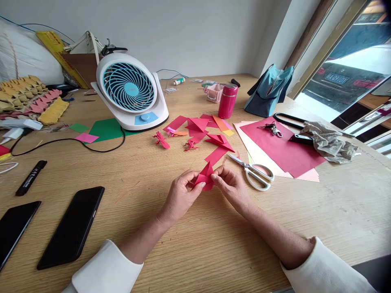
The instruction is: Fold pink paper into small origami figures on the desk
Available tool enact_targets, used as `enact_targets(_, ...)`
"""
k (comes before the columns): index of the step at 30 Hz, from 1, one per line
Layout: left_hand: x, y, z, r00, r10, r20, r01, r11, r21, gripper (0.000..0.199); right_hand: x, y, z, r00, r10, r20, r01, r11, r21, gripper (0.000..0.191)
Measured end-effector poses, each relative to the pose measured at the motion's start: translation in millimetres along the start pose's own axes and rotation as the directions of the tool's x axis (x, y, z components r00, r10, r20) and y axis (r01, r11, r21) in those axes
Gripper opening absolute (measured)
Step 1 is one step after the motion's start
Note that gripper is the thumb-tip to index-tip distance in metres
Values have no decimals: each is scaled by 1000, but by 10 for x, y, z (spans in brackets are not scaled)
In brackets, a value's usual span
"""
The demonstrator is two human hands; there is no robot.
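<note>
A partly folded piece of red paper is held just above the table between both hands. My left hand pinches its left side, thumb laid along the lower front. On the right edge, the thumb and fingers of my right hand are closed on the same paper. Beyond it lie folded red figures, loose red sheets and a folded red piece. White-handled scissors rest to the right of my right hand, blades pointing up and left.
A white and blue fan stands at the back left. Behind the paper are a pink flask and a blue bag. Large red sheets with keys lie right. Two phones and a black marker lie left.
</note>
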State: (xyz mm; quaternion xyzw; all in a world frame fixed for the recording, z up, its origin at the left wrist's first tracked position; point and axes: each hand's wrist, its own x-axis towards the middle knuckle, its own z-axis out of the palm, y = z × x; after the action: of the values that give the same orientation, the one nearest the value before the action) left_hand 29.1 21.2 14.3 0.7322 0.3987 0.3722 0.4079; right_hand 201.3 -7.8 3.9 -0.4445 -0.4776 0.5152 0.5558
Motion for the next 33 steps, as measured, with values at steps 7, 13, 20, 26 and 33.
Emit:
enact_targets(7,-30,12,3,980,197,8,-194,957,217,17,-4,17,0,1000,-5,2,5,999,-40,42)
enact_targets(13,-52,17,27,959,283,31,-279,909,309,21,-4,42,-5,1000,14,1,-14,996,-89,42)
enact_targets(20,-71,39,55,936,342,80,-345,848,402,23,-22,113,23,999,-25,21,27,995,-96,38)
enact_targets(26,-80,16,52,950,284,133,-312,819,481,22,-23,143,17,999,-35,-1,35,990,-134,35)
enact_targets(33,-84,-7,61,952,258,164,-306,799,518,22,-12,127,6,1000,-17,-11,16,993,-114,32)
